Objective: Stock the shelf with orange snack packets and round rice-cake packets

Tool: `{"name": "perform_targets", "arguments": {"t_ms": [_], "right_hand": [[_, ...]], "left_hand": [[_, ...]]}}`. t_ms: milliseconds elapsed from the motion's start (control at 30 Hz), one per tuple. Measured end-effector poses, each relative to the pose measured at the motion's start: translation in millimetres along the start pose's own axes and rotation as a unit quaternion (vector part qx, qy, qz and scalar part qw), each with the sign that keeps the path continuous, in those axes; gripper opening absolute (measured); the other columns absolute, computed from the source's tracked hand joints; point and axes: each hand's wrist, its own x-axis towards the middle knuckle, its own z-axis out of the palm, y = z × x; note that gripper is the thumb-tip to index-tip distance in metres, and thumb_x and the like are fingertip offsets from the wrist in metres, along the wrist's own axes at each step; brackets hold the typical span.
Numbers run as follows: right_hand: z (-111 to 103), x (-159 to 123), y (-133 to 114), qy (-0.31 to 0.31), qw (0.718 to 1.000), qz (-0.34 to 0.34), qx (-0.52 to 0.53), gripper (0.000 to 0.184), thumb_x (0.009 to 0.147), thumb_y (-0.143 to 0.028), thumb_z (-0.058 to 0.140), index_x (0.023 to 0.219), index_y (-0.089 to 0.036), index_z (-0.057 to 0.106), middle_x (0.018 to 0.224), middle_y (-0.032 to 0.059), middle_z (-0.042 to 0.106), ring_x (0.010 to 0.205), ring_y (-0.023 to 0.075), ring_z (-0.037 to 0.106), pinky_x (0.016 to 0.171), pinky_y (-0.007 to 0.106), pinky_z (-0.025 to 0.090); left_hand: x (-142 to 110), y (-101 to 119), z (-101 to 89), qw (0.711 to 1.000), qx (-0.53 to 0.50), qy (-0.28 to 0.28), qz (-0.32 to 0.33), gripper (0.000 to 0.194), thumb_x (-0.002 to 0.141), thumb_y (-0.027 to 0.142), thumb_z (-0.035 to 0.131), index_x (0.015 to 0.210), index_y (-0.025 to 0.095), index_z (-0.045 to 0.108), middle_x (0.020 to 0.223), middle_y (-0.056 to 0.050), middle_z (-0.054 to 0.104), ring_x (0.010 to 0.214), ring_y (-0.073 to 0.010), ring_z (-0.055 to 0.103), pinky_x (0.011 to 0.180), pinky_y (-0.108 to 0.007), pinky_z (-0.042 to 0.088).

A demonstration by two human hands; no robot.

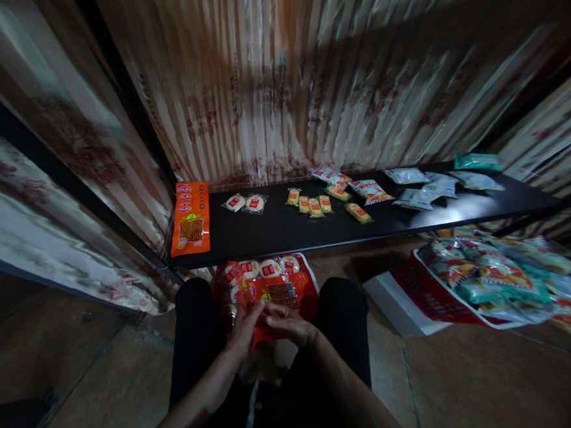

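Observation:
Both my hands are together above a red box between my knees. My left hand is closed on the side of an orange snack packet, which has a picture or window of brown sticks on its front. Bent around the packet's near edge is my right hand, its fingertips meeting those of the left. My hands hide the packet's lower part. Round white cakes in clear wrappers lie in the box behind the packet.
A low black shelf holds another orange packet, two round wrapped cakes, small yellow packets, red-and-white bags, pale bags and a green packet. Right, a heaped red-and-white box stands on the floor. Curtains hang behind.

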Motion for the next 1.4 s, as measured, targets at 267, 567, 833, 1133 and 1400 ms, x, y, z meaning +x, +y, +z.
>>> {"name": "perform_targets", "arguments": {"t_ms": [267,567,833,1133,1400], "right_hand": [[-14,5,12,0.029,0.999,-0.021,-0.017,0.053,0.072,-0.038,0.072,0.120,-0.022,0.058,0.127,0.0113,0.059,0.122,0.0243,0.049,0.106,0.045,0.031],[-32,15,24,0.186,0.982,-0.033,-0.018,0.046,0.073,-0.041,0.070,0.114,-0.023,0.061,0.116,0.0104,0.065,0.105,0.0222,0.061,0.101,0.043,0.040],[-32,17,29,0.227,0.974,-0.019,0.013,0.039,0.068,-0.038,0.074,0.105,-0.030,0.064,0.108,0.0019,0.068,0.095,0.0187,0.063,0.087,0.035,0.048],[-13,13,17,0.188,0.980,-0.019,0.063,0.039,0.060,-0.029,0.080,0.097,-0.025,0.067,0.084,0.0000,0.072,0.072,0.0161,0.067,0.070,0.028,0.052],[-1,7,-1,0.145,0.985,-0.040,0.090,0.043,0.063,-0.029,0.078,0.103,-0.023,0.064,0.094,0.0036,0.073,0.085,0.0215,0.068,0.078,0.035,0.051]], "left_hand": [[2,5,-1.1,0.987,-0.140,0.050,-0.057,0.043,0.068,0.036,0.068,0.106,0.019,0.060,0.098,-0.008,0.070,0.092,-0.0256,0.067,0.076,-0.037,0.055],[-7,30,-0.4,0.975,-0.197,0.016,-0.104,0.044,0.075,0.035,0.061,0.114,0.015,0.056,0.101,-0.011,0.070,0.088,-0.0269,0.067,0.077,-0.041,0.054],[-11,35,-11.9,0.961,-0.224,-0.026,-0.158,0.043,0.075,0.033,0.065,0.113,0.014,0.058,0.095,-0.010,0.071,0.084,-0.0260,0.068,0.081,-0.042,0.052],[-9,31,-13.5,0.965,-0.209,-0.007,-0.156,0.037,0.074,0.033,0.066,0.105,0.013,0.061,0.092,-0.010,0.072,0.084,-0.0263,0.068,0.081,-0.041,0.052],[-5,33,-20.8,0.986,-0.134,0.004,-0.100,0.035,0.062,0.029,0.077,0.091,0.013,0.064,0.080,-0.009,0.072,0.075,-0.0243,0.069,0.076,-0.038,0.053]]}}
